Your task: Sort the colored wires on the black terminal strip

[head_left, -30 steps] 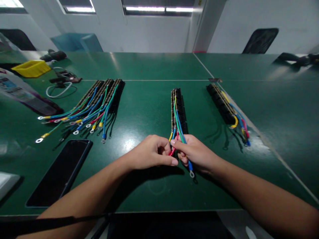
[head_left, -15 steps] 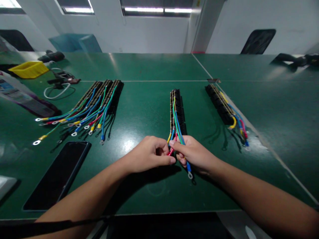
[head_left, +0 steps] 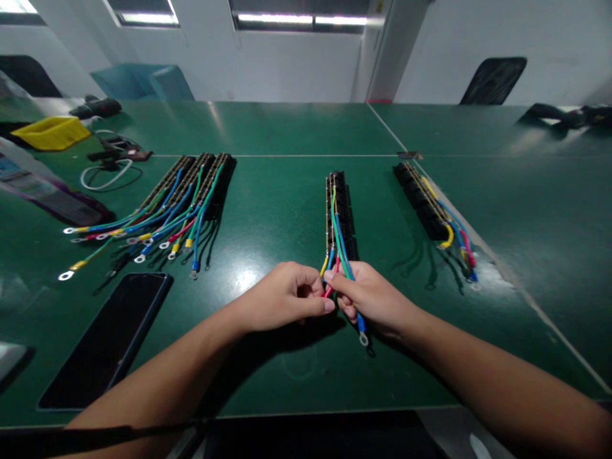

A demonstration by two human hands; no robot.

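Observation:
In front of me a black terminal strip (head_left: 348, 213) lies lengthwise on the green table, with colored wires running from its near end. My left hand (head_left: 291, 296) pinches a red wire (head_left: 329, 291) between thumb and fingers. Close against it on the right, my right hand (head_left: 370, 293) is closed around the wires, its thumb across them. A green wire and a blue wire (head_left: 345, 245) pass through that grip. Below it pokes out a blue-sleeved ring terminal (head_left: 363, 336). The red wire's end is hidden by my left fingers.
Several similar wired strips (head_left: 191, 185) lie at the left, ring terminals toward me. Another strip (head_left: 421, 197) sits at the right. A phone (head_left: 108, 341) lies near my left forearm. Farther left are a plastic bag (head_left: 52, 185), a yellow bin (head_left: 52, 132) and a white cable (head_left: 108, 185).
Both hands keep their hold on the wires and have barely moved. The view has shifted slightly, so things at the left appear a little farther left.

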